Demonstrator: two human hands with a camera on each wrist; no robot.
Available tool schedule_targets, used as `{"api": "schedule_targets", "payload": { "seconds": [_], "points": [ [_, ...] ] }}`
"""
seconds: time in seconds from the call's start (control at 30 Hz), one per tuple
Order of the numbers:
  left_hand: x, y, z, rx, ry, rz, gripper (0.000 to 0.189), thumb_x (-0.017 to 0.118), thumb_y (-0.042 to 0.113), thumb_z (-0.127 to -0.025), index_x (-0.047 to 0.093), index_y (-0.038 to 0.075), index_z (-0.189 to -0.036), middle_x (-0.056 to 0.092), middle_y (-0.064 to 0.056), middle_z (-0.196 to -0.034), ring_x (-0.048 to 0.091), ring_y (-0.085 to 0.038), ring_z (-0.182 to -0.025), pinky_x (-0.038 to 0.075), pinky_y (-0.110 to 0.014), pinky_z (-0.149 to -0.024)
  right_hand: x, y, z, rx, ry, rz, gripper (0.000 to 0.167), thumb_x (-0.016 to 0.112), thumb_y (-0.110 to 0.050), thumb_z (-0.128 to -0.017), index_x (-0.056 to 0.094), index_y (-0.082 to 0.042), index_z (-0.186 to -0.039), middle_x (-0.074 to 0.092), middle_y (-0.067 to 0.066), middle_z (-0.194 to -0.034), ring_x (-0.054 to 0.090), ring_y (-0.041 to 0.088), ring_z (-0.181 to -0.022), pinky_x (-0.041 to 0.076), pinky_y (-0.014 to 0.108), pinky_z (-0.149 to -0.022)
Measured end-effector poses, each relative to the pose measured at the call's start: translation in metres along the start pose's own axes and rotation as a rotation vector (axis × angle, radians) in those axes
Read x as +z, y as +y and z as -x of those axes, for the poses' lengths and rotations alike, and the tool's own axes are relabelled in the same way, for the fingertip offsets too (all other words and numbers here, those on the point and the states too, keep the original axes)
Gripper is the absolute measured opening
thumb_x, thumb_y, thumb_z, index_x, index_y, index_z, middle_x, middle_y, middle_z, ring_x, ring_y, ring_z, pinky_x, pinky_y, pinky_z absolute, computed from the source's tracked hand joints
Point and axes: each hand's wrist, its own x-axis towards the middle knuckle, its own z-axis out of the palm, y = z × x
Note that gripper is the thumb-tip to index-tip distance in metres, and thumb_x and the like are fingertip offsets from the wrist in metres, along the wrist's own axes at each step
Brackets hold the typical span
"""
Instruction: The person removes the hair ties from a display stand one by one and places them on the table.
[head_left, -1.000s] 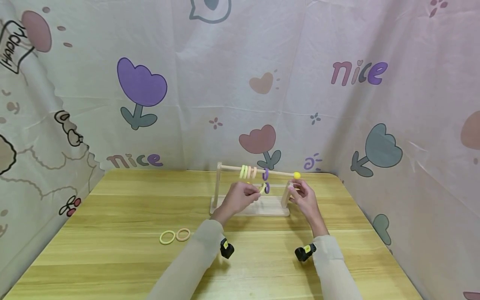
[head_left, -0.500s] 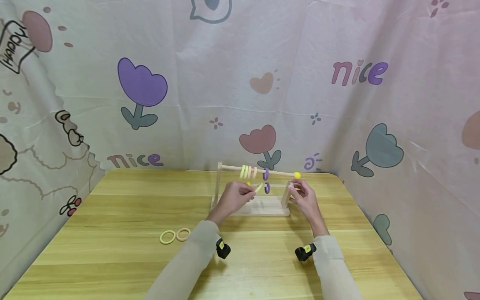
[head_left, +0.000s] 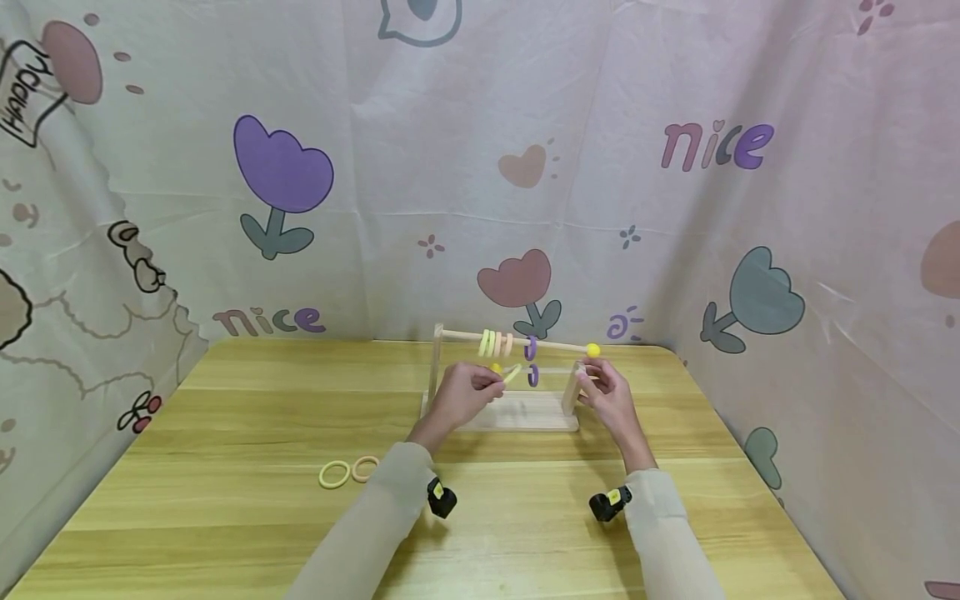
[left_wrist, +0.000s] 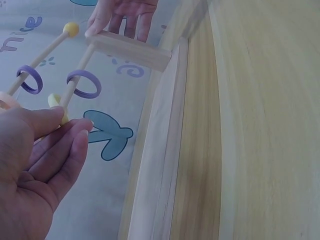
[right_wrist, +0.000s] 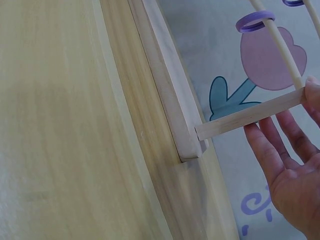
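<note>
My left hand (head_left: pixel 461 396) pinches a pale yellow ring (head_left: pixel 513 374) between thumb and fingers. That ring is close to the yellow ball at the left end of the lower rod (left_wrist: pixel 80 65) of a wooden rack; in the left wrist view the fingers partly hide both. A purple ring (head_left: pixel 533 376) hangs on the same rod, to the right. My right hand (head_left: pixel 611 396) grips the top of the short post (right_wrist: pixel 250 115), thumb on one side and fingers on the other. On the upper rod (head_left: pixel 562 346) hang several yellow and peach rings (head_left: pixel 497 343) and one purple ring (head_left: pixel 530 348).
The rack's flat base (head_left: pixel 525 412) stands near the table's back edge, with a tall post (head_left: pixel 435 371) at its left. A yellow ring (head_left: pixel 334 475) and a peach ring (head_left: pixel 363 469) lie on the table beside my left sleeve. A printed curtain hangs behind.
My left hand has moved left with the yellow ring, away from the lower purple ring and toward the rod's ball end. The right hand stays on the post.
</note>
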Motion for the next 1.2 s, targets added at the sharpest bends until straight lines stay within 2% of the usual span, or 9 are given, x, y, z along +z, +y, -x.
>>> {"api": "schedule_targets", "payload": {
  "seconds": [0.13,0.4,0.8,1.0,1.2],
  "points": [
    [-0.0012,0.0000,0.0007,-0.009,0.018,-0.003,0.012,0.075,0.011,-0.094,0.079,0.001,-0.099,0.080,-0.013,-0.093,0.078,-0.019,-0.085,0.063,-0.028,-0.074,0.0003,0.0008,-0.0003,-0.005,0.002,0.001,0.038,0.060,-0.021,-0.105,0.055,-0.002,-0.138,0.059,0.016,-0.124,0.064,0.025,-0.107,0.062,0.030,-0.083],
    [-0.0038,-0.0023,0.0019,-0.039,0.039,-0.022,0.013,0.076,0.016,-0.095,0.080,0.005,-0.099,0.080,-0.009,-0.093,0.078,-0.016,-0.085,0.063,-0.028,-0.075,0.0006,0.0019,-0.0009,-0.007,0.014,0.000,0.036,0.062,-0.019,-0.104,0.057,-0.001,-0.135,0.060,0.009,-0.117,0.065,0.013,-0.099,0.062,0.029,-0.080],
    [-0.0067,-0.0035,0.0031,-0.029,0.073,-0.028,0.011,0.078,0.012,-0.092,0.080,0.003,-0.099,0.080,-0.011,-0.092,0.078,-0.018,-0.083,0.063,-0.027,-0.073,0.0007,-0.0008,0.0005,0.007,0.007,0.011,0.039,0.061,-0.023,-0.105,0.056,-0.002,-0.138,0.060,0.010,-0.121,0.064,0.014,-0.103,0.062,0.031,-0.085],
    [-0.0049,-0.0041,0.0035,-0.046,0.089,-0.050,0.009,0.077,0.012,-0.093,0.080,0.006,-0.098,0.080,-0.009,-0.093,0.077,-0.016,-0.083,0.063,-0.027,-0.074,0.0009,-0.0008,0.0015,0.009,0.004,0.011,0.040,0.061,-0.023,-0.105,0.056,-0.003,-0.138,0.059,0.013,-0.122,0.063,0.017,-0.105,0.062,0.032,-0.086],
    [-0.0029,-0.0055,0.0038,-0.026,0.119,-0.088,0.007,0.078,0.015,-0.092,0.080,0.009,-0.096,0.080,-0.007,-0.092,0.075,-0.013,-0.080,0.062,-0.027,-0.071,0.0002,-0.0015,0.0026,0.018,-0.002,0.026,0.041,0.060,-0.025,-0.105,0.055,-0.005,-0.140,0.057,0.017,-0.129,0.062,0.017,-0.108,0.062,0.034,-0.089]
  ]
}}
